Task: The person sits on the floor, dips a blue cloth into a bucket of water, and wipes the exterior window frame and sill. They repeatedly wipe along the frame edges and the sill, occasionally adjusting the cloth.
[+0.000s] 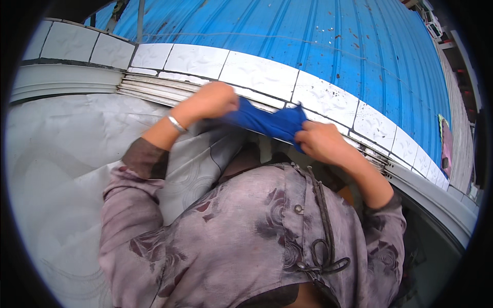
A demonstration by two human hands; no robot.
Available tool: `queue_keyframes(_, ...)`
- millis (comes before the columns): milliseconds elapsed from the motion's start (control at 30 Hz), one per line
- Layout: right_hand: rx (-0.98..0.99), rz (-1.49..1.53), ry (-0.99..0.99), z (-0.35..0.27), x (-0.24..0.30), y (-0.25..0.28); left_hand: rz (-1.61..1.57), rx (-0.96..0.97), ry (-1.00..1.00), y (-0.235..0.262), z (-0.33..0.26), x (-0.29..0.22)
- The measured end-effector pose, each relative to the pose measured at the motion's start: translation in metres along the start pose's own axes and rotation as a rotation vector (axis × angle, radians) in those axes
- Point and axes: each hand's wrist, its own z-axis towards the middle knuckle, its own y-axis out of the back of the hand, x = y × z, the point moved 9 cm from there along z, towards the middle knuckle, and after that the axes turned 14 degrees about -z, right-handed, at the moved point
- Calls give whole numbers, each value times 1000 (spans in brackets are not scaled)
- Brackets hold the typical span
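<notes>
A blue cloth [271,122] is stretched between my two hands, just above the window sill track and in front of my body. My left hand [213,100], slightly blurred, is closed on the cloth's left end; a silver bangle circles that wrist. On the other side, my right hand [322,142] pinches the right end between thumb and fingers. One corner of the cloth sticks up near the right hand. Its lower edge hangs a little below the fingers.
White tiles [262,72] line the ledge beyond the metal window track [154,88]. Outside lies a blue corrugated roof [287,31] with scattered debris. Grey patterned sheeting [67,138] covers the surface at left. A sliding window frame [431,190] stands at right.
</notes>
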Motion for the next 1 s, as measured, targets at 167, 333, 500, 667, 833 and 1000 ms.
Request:
queue_keyframes(167, 109, -99, -234, -102, -65, -9, -172, 3, -230, -58, 72, -99)
queue_keyframes(333, -274, 129, -540, -181, -130, 63, -592, -30, -316, -39, 123, -180)
queue_keyframes(500, -762, 217, -626, -213, -182, 99, -1339, -100, -330, 21, 157, -204)
queue_keyframes(667, -1011, 677, -489, -164, -165, 124, -1398, -214, -308, 73, 145, -160)
queue_keyframes(833, -883, 953, -336, -76, -111, 128, -1233, -233, -389, 147, 54, -83)
queue_keyframes(1000, -506, 1139, -137, 46, -40, 109, -777, -428, -99, 204, -53, 20)
